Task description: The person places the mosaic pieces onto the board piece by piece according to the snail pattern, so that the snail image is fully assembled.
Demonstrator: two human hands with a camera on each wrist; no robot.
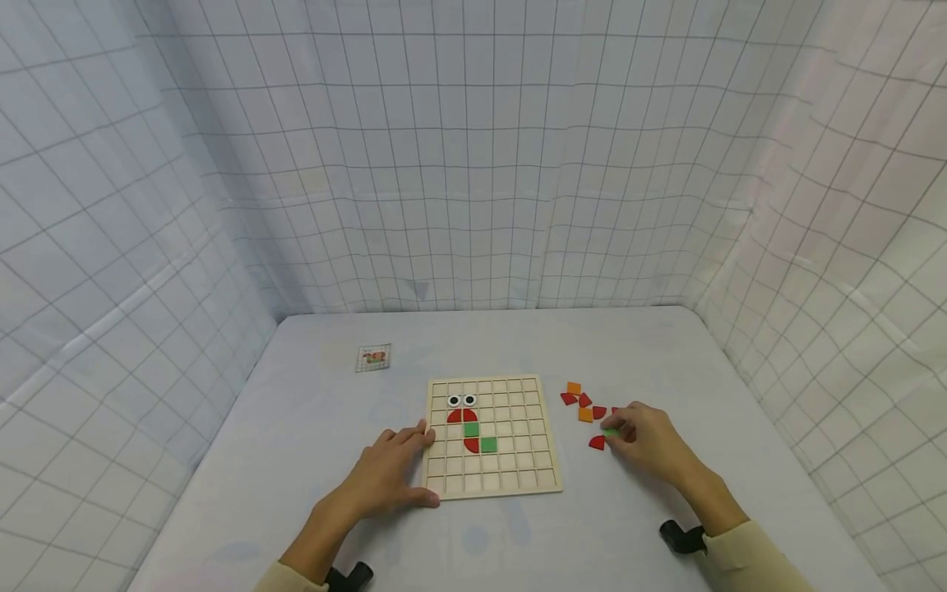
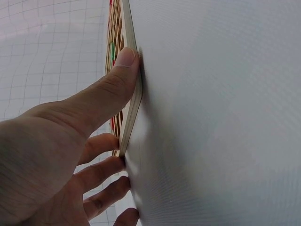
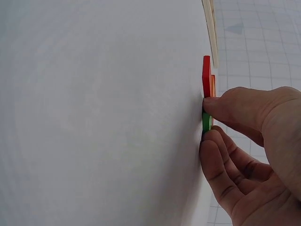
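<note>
A square wooden grid board (image 1: 518,477) lies on the table, with two eye pieces (image 1: 462,400), red quarter-round pieces (image 1: 455,417) and green square pieces (image 1: 471,429) in its cells. My left hand (image 1: 388,473) rests against the board's near left corner, its thumb on the front edge and fingertips by the left edge. To the right of the board, my right hand (image 1: 651,440) pinches a green piece (image 3: 207,122) between thumb and fingers, low at the table. A loose red quarter-round piece (image 1: 597,442) lies beside that thumb. The green piece's full outline is hidden.
Orange squares (image 1: 574,388) and several red pieces (image 1: 584,400) lie loose between the board and my right hand. A small picture card (image 1: 373,358) lies at the back left. Grid-lined white sheets (image 1: 444,164) enclose the table's back and sides.
</note>
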